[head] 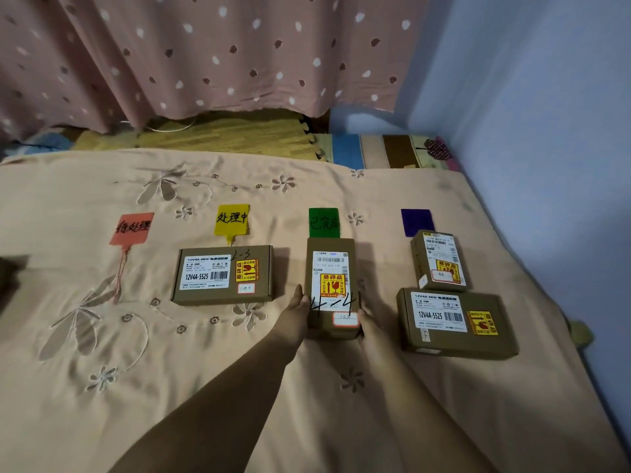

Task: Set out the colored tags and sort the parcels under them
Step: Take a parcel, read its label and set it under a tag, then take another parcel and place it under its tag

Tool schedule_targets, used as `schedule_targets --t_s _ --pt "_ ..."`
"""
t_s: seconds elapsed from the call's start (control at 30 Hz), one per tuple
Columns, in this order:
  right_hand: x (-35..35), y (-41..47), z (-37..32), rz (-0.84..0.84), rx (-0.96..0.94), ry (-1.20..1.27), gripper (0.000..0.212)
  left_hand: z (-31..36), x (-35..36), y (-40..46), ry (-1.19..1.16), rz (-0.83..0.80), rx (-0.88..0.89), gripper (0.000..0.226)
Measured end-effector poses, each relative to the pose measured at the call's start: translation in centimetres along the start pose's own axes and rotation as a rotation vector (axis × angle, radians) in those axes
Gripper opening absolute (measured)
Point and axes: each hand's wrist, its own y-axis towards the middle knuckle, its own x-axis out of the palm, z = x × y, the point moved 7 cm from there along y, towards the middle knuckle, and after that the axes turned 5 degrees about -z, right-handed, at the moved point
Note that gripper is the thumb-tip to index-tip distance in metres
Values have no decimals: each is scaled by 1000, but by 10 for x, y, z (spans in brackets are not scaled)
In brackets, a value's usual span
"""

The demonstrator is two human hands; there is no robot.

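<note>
Bed under a peach sheet embroidered with flowers. Pink spotted curtain hangs behind. Striped mat at far edge. Pale blue wall on right.

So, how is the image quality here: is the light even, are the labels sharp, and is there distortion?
Head view: dim, warm light; parcels cast soft shadows to their right on the bedspread. Wide-angle bending curves the wall and the bed edge. Print on the parcel under the green tag is partly readable, small text blurred. Writing on the purple tag is too dark to read.

2 bare forearms, no sleeves; left grip, right grip ungloved.
</note>
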Motion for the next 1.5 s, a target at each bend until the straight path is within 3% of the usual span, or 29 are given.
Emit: schedule_targets --t_s 0.07,0.13,0.23,0.33,0.63,0.83,1.07,1.27,1.5 --pt "-15 17 11 20 -75 -89 46 -3 -3 6 42 7 -19 74" --pt "-15 16 5 -8 -59 -210 52 -2 -7 10 90 11 -36 91" --pt "3 -28 -54 24 -70 -445 49 34 -3 -12 281 23 -13 62" --pt "8 -43 -89 8 -117 -585 52 73 -4 -32 541 7 79 53" --pt "36 -96 -241 15 -369 -1152 51 240 -24 -104 855 150 372 61" --pt "57 -154 -333 117 -541 -1103 51 326 -49 -174 1135 351 519 53" --pt "89 -198 -363 156 -601 -1356 51 338 -84 -215 1384 410 520 50" --pt "117 -202 -359 155 -566 -1517 51 334 -139 -255 1412 462 457 53" --pt "199 -210 -352 105 -605 -1594 50 316 -252 -314 1501 586 376 54"
